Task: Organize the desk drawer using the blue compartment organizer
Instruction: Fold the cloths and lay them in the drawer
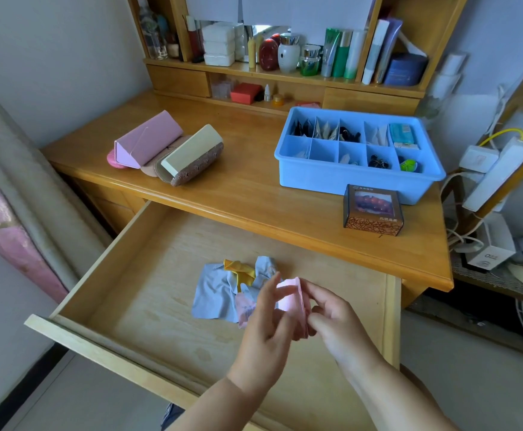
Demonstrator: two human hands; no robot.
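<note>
The blue compartment organizer (359, 178) stands on the desk at the right, with small items in most of its cells. The wooden drawer (148, 293) is pulled out below. In it lie a grey-blue cloth (213, 293), a yellow cloth (241, 270) and a pink printed piece (244, 309). Above them my left hand (266, 337) and my right hand (341, 318) both pinch a folded pink cloth (293, 301), one hand on each side of it.
A pink case (148, 141), a beige case (191, 154) and a brown patterned one lie on the desk's left. A small brown box (374, 211) stands before the organizer. Shelves with bottles fill the back; power strips and cables hang at the right.
</note>
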